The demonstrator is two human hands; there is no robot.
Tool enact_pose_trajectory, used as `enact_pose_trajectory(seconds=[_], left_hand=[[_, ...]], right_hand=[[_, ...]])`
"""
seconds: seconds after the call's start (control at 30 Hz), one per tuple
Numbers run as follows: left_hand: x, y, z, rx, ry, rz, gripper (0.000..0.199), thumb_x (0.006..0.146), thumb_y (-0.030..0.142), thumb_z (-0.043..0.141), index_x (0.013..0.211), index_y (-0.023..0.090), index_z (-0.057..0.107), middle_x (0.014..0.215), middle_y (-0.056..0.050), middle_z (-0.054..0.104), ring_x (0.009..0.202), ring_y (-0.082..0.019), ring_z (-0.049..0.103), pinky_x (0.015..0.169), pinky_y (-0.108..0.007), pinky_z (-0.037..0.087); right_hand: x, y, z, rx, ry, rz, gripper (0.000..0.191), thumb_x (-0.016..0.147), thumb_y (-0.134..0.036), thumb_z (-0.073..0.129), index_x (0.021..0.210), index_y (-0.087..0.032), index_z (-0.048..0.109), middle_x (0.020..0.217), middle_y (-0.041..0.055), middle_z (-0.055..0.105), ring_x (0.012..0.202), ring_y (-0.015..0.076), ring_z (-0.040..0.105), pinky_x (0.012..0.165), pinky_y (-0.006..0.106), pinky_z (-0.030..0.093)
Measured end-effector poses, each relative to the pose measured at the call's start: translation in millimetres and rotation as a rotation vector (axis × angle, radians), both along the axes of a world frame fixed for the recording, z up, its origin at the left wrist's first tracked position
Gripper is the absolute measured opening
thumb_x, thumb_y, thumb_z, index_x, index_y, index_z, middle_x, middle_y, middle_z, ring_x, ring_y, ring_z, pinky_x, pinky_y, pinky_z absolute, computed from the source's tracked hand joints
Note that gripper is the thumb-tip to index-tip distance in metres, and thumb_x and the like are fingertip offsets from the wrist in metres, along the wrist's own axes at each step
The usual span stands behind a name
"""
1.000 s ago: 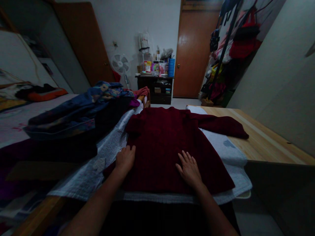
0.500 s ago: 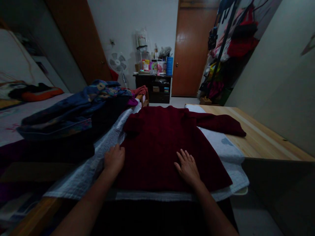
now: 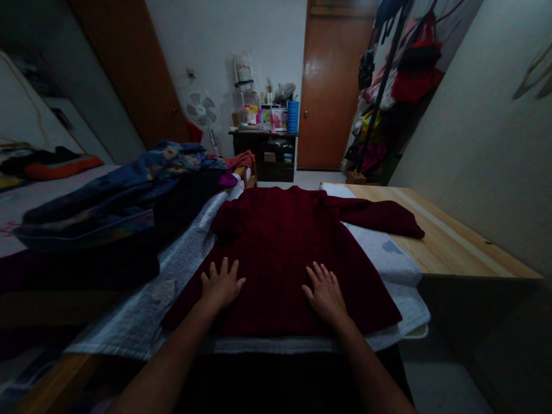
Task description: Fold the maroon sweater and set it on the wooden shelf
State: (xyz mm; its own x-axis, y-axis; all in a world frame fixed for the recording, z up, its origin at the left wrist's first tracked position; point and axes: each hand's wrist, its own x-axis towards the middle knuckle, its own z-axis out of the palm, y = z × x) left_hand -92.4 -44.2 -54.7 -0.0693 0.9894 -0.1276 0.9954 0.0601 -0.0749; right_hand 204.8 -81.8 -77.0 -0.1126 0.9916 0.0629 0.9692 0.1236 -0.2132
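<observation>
Maroon garment (image 3: 278,241) is spread on white cloth (image 3: 399,284), close to its near edge. Left hand (image 3: 222,287) and right hand (image 3: 326,294) are laid on it, splayed, unclenched; weave is obscured by dimness.

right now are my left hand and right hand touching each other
Apart. The head view plainly shows maroon garment between the left hand and the right hand.
</observation>
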Motion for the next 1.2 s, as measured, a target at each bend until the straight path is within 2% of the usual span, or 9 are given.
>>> enact_pose_trajectory(seconds=[0.07,0.17,0.3,0.4,0.53,0.63,0.83,0.97,1.2], left_hand=[[14,2,5.1,0.047,0.007,-0.053,0.057,0.089,0.040,0.045,0.142,0.018,0.042,0.152,-0.016,0.032,0.138,-0.044,0.025,0.103,-0.065,0.024],[46,6,7.4,0.201,-0.076,-0.274,0.049,0.091,0.032,0.042,0.138,0.022,0.046,0.154,-0.009,0.031,0.142,-0.033,0.021,0.110,-0.058,0.020],[95,11,-4.5,0.233,-0.246,-0.495,0.048,0.095,0.038,0.035,0.140,0.025,0.042,0.155,-0.005,0.028,0.143,-0.025,0.020,0.114,-0.049,0.020],[116,13,-18.5,0.185,-0.309,-0.531,0.053,0.095,0.047,0.033,0.143,0.025,0.038,0.155,-0.004,0.029,0.143,-0.024,0.020,0.114,-0.049,0.021],[120,13,-31.9,0.211,-0.318,-0.511,0.058,0.093,0.052,0.035,0.146,0.028,0.033,0.156,-0.003,0.027,0.144,-0.025,0.018,0.115,-0.049,0.019],[118,12,-34.8,0.228,-0.313,-0.513,0.059,0.092,0.054,0.036,0.146,0.029,0.032,0.156,-0.002,0.026,0.144,-0.025,0.017,0.115,-0.049,0.018],[119,9,-32.5,0.233,-0.316,-0.488,0.061,0.091,0.054,0.037,0.146,0.028,0.033,0.156,-0.002,0.026,0.144,-0.025,0.018,0.115,-0.049,0.017],[120,9,-30.6,0.232,-0.324,-0.483,0.059,0.091,0.053,0.039,0.145,0.029,0.035,0.155,-0.002,0.028,0.143,-0.025,0.019,0.115,-0.049,0.017],[120,8,-30.9,0.259,-0.293,-0.483,0.059,0.092,0.053,0.037,0.145,0.028,0.035,0.155,-0.001,0.028,0.143,-0.024,0.020,0.115,-0.048,0.019]], right_hand=[[-1,-1,0.3,0.006,-0.002,-0.013,0.056,0.092,-0.046,0.041,0.143,-0.023,0.040,0.154,0.0058,0.030,0.142,0.0256,0.023,0.114,0.045,0.016],[-2,-2,-0.5,0.022,-0.010,-0.056,0.055,0.092,-0.046,0.042,0.142,-0.024,0.042,0.154,0.0082,0.030,0.142,0.0284,0.022,0.113,0.048,0.016],[-4,-3,-2.3,0.034,-0.018,-0.125,0.057,0.090,-0.048,0.046,0.142,-0.024,0.043,0.153,0.0117,0.029,0.142,0.0324,0.020,0.112,0.050,0.017],[-1,-4,0.3,0.021,-0.019,-0.131,0.057,0.090,-0.046,0.046,0.141,-0.021,0.044,0.153,0.0129,0.031,0.141,0.0316,0.022,0.111,0.048,0.021],[16,0,13.8,-0.010,0.034,-0.071,0.052,0.087,-0.038,0.048,0.133,-0.014,0.052,0.143,0.0144,0.045,0.132,0.0274,0.040,0.107,0.038,0.032],[36,10,30.0,0.070,0.129,-0.071,0.044,0.088,-0.032,0.043,0.125,-0.013,0.059,0.127,0.0125,0.060,0.117,0.0234,0.054,0.102,0.033,0.038],[76,44,62.3,0.320,0.019,-0.230,0.039,0.086,-0.026,0.047,0.120,-0.012,0.060,0.131,0.0152,0.054,0.121,0.0276,0.046,0.104,0.038,0.033],[92,61,73.6,0.247,-0.090,-0.362,0.040,0.086,-0.028,0.050,0.120,-0.009,0.057,0.120,0.0186,0.058,0.111,0.0296,0.052,0.094,0.038,0.038],[103,84,77.0,0.048,-0.093,-0.433,0.038,0.090,-0.041,0.048,0.112,-0.012,0.059,0.107,0.0170,0.065,0.097,0.0267,0.062,0.075,0.031,0.044]])
